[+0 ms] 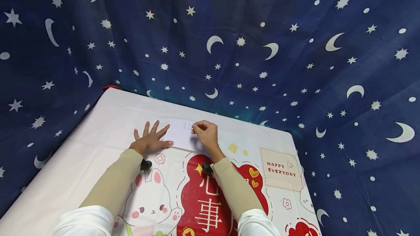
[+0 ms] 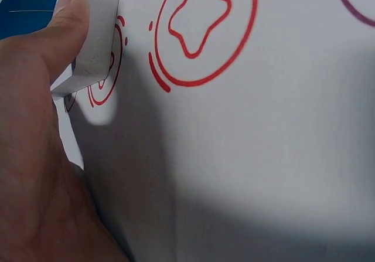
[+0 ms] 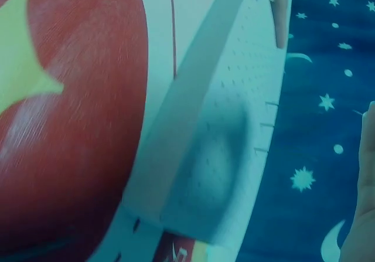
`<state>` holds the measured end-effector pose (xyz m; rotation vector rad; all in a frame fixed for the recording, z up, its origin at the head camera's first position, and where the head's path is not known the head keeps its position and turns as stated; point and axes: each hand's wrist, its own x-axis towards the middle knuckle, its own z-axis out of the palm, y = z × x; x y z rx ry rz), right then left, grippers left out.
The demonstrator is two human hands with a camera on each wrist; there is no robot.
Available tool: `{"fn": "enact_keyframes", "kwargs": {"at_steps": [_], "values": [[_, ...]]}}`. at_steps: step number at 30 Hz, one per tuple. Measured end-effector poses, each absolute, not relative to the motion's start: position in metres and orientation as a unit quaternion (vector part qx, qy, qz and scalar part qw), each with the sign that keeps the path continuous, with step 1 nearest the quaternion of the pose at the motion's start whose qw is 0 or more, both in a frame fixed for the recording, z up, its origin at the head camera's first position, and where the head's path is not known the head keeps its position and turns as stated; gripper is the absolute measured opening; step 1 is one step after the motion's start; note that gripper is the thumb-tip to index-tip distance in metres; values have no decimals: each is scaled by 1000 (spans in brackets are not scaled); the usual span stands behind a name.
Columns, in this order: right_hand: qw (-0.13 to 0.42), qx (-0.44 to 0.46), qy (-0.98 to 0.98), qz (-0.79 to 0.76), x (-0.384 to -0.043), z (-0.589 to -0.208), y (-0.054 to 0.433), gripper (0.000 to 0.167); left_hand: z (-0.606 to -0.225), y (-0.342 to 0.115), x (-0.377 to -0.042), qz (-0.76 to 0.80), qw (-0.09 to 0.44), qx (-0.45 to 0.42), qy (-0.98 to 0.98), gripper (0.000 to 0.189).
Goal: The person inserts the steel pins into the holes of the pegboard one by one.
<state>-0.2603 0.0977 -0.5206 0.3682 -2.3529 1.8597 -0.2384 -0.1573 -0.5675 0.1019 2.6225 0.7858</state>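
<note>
A white board (image 1: pixel 179 134) with a grid of small holes lies on the table; the left wrist view shows its thick side (image 2: pixel 101 36). Thin metal pins (image 3: pixel 267 125) stand up from it in a row near its far edge. My left hand (image 1: pixel 149 142) lies with fingers spread at the board's left end, its thumb (image 2: pixel 69 21) resting on the board. Above the board's right part, my right hand (image 1: pixel 206 134) pinches a thin pin, whose tip shows faintly beside the fingertips (image 3: pixel 368 134) in the right wrist view. Most of that pin is hidden by the fingers.
A printed white tablecloth (image 1: pixel 108 130) with a rabbit and red shapes covers the table. A dark blue curtain (image 1: pixel 229 75) with moons and stars hangs behind and at both sides. Dark round wrist pieces (image 1: pixel 146 165) sit below both hands.
</note>
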Motion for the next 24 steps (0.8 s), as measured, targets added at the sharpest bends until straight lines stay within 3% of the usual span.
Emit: {"fn": "enact_keyframes", "kwargs": {"at_steps": [10, 24], "values": [[112, 95, -834, 532, -264, -540, 74, 15, -565, -155, -241, 272, 211, 32, 938, 104], [76, 83, -853, 509, -267, -555, 61, 15, -567, -159, -241, 285, 214, 38, 934, 100]]}}
